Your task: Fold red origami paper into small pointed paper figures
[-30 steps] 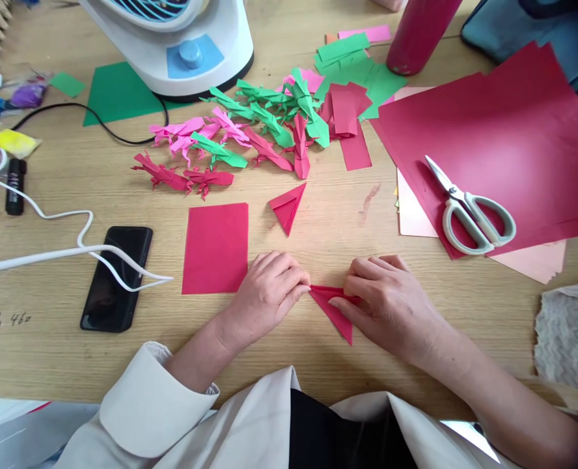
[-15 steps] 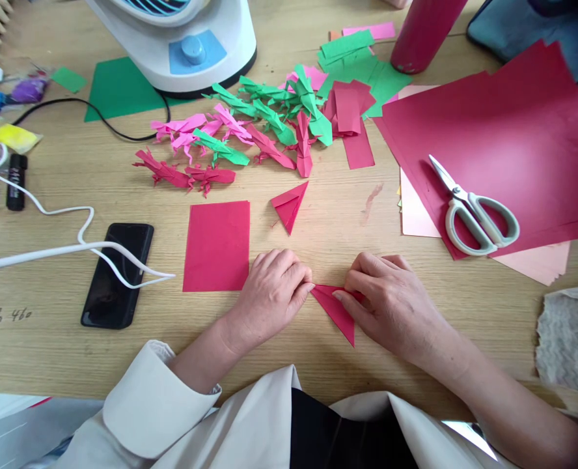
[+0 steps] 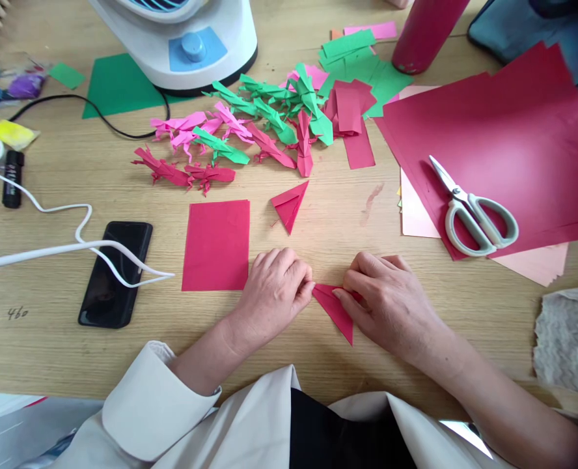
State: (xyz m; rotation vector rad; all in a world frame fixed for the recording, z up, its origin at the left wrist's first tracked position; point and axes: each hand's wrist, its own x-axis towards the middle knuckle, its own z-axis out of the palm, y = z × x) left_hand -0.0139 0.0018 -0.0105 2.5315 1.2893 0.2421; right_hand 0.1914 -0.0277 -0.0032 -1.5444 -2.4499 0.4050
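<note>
A folded red paper triangle [image 3: 336, 309] lies between my hands near the table's front edge. My left hand [image 3: 279, 286] pinches its left corner between thumb and fingers. On the other side my right hand [image 3: 384, 296] is closed on its upper right part, which the fingers partly hide. The triangle's lower tip points toward me. Left of my left hand lies a red rectangular paper sheet [image 3: 215, 244], seemingly a small stack. A second folded red triangle [image 3: 290, 206] rests just beyond my hands.
Several folded green [image 3: 274, 120], pink and red paper figures lie farther back, before a white appliance [image 3: 211, 52]. At right, white-handled scissors [image 3: 481, 225] lie on large red sheets [image 3: 504, 143]. A phone [image 3: 116, 273] with a white cable [image 3: 86, 215] across it is at left.
Both hands keep nearly the same grip on the red triangle. The whole view has shifted very slightly; nothing was taken up or let go.
</note>
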